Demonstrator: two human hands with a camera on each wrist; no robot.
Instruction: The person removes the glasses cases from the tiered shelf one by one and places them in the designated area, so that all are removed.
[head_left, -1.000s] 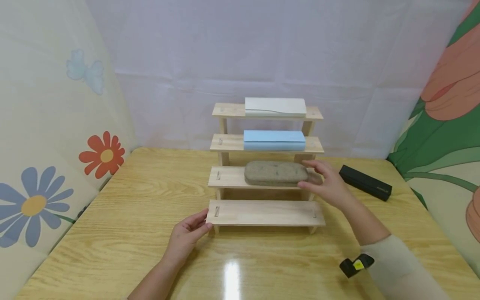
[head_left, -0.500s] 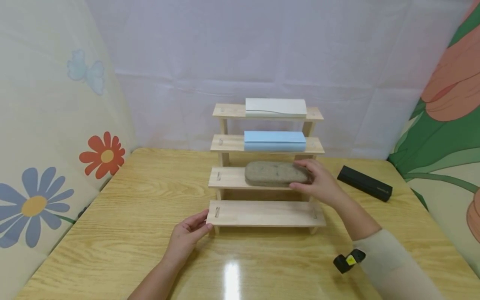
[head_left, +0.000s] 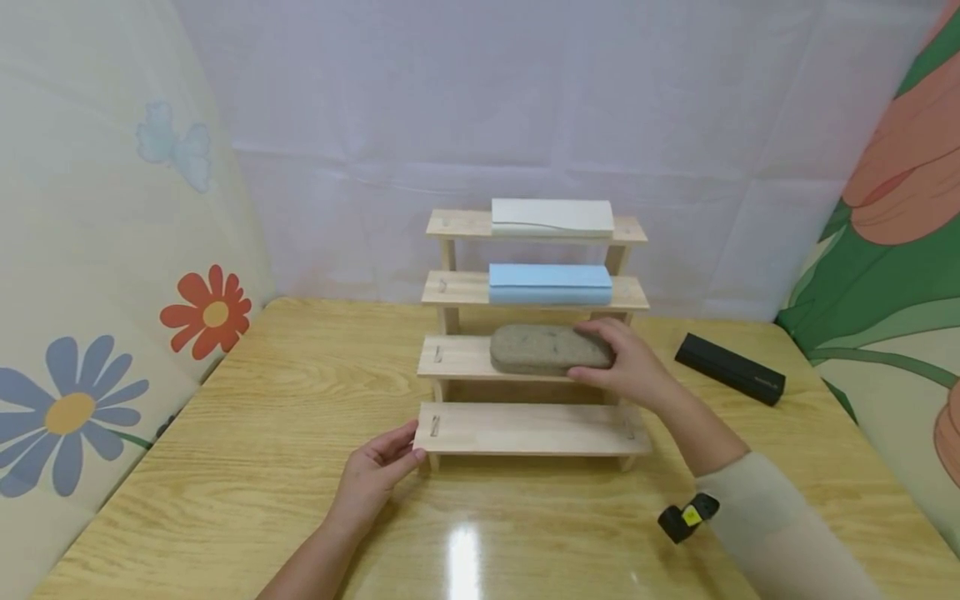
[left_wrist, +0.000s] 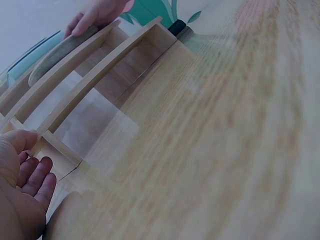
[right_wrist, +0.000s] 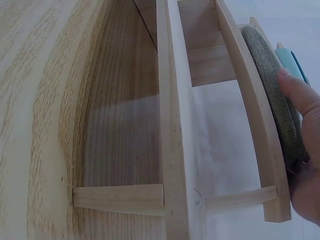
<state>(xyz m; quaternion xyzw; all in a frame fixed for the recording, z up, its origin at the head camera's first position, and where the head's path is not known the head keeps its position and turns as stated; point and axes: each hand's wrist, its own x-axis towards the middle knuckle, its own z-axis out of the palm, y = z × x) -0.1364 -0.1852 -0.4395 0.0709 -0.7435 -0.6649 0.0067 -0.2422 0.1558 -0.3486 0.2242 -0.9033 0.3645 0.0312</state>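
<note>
A four-step wooden display rack [head_left: 532, 429] stands on the table. On its second step from the bottom lies a grey-green, cloth-covered glasses case [head_left: 543, 348]. My right hand [head_left: 630, 367] grips the right end of this case, thumb along the front and fingers behind; in the right wrist view the thumb lies on the case [right_wrist: 272, 85]. My left hand [head_left: 375, 475] holds the left end of the lowest step, thumb at its front corner. The left wrist view shows that thumb against the board, the other fingers loosely bent below.
A light blue glasses case [head_left: 550, 285] lies on the step above, and a white one [head_left: 552, 217] on the top step. To the right of the rack, a long black case [head_left: 730, 369] lies on the table [head_left: 300, 375]. A white cloth hangs behind.
My right hand has slid left along the case and closed in on its right end. The case's left end has stayed about where it was, as has my left hand.
</note>
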